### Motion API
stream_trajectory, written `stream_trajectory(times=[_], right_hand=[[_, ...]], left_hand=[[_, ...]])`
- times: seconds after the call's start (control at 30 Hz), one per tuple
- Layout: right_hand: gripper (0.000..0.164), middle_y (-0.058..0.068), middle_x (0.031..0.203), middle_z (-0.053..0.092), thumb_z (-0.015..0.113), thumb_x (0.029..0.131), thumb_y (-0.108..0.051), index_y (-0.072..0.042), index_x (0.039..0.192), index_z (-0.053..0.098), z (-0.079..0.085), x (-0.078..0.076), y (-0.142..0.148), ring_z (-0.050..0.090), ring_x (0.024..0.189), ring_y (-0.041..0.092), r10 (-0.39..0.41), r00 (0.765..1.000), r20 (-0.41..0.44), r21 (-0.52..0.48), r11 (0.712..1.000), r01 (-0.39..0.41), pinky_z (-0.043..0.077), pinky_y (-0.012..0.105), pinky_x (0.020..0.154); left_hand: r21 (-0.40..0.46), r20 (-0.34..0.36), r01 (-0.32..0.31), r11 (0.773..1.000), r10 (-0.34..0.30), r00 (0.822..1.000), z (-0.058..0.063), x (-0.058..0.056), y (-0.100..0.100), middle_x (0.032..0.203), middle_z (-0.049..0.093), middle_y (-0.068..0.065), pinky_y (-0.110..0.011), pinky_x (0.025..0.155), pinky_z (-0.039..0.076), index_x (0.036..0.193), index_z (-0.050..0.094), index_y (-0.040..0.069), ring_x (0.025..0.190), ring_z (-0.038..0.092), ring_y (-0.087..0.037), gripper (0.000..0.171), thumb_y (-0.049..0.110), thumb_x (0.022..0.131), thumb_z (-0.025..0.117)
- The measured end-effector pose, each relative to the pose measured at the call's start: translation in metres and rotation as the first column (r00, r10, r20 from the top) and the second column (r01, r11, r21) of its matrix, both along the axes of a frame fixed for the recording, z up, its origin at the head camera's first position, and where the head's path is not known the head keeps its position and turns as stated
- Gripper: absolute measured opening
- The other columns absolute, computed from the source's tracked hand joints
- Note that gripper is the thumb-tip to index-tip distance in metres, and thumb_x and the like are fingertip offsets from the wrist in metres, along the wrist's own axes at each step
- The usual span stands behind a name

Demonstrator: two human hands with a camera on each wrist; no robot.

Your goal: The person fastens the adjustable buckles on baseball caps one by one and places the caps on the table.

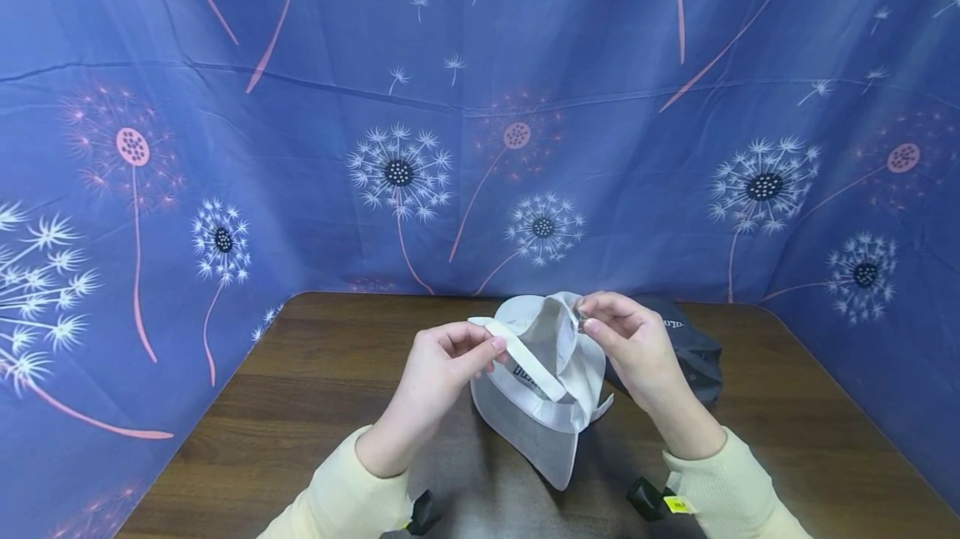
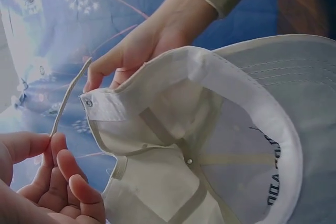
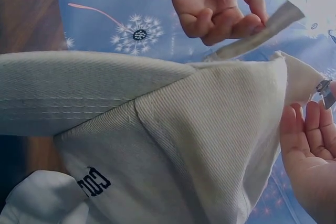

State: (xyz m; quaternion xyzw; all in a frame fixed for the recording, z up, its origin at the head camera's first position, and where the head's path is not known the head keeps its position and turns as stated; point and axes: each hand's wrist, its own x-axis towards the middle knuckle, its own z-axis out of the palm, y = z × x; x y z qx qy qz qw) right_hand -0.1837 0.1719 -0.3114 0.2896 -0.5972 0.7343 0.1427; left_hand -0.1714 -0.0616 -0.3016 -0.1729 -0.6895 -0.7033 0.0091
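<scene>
A pale baseball cap [image 1: 525, 431] is held with its brim toward me and the inside of its crown showing. Between thumb and fingertips, my left hand [image 1: 450, 364] pinches the cap's loose back strap [image 1: 528, 364]. The left wrist view shows that strap [image 2: 68, 95] edge-on beside the cap's back opening. My right hand [image 1: 637, 347] grips the other side of the opening, at a small metal buckle [image 3: 324, 85]. Dark lettering [image 3: 94, 182] marks the crown's front in the right wrist view.
Behind my right hand, a dark cap [image 1: 693, 356] lies on the brown wooden table [image 1: 300, 406]. A blue cloth [image 1: 465, 64] printed with dandelions hangs along the table's back and sides. Black wrist devices [image 1: 647, 499] sit at both cream sleeves.
</scene>
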Motion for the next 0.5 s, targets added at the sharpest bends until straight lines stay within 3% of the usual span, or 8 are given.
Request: stream_trajectory(times=[0.23,0.5], right_hand=[[0.025,0.001,0.098,0.065,0.055,0.088,0.010,-0.010,0.096,0.068,0.003,0.000,-0.001,0.062,0.094,0.010,-0.047,0.999,0.020,0.011,0.999,0.047,0.052,0.023,0.080],[0.026,0.000,0.099,0.064,0.054,0.088,0.010,-0.010,0.094,0.068,0.008,-0.002,0.000,0.062,0.095,0.011,-0.066,0.998,0.022,0.020,0.998,0.065,0.052,0.023,0.080]], left_hand=[[0.077,0.012,-0.026,0.997,0.026,1.000,0.011,-0.005,0.006,0.068,0.067,0.001,-0.021,0.057,0.045,0.085,0.067,-0.006,0.061,0.056,-0.011,0.015,0.009,0.084,0.068],[0.121,-0.025,-0.047,0.992,0.050,0.998,0.020,-0.012,0.010,0.067,0.066,0.001,-0.022,0.056,0.044,0.084,0.066,-0.007,0.056,0.051,-0.010,0.016,0.009,0.084,0.068]])
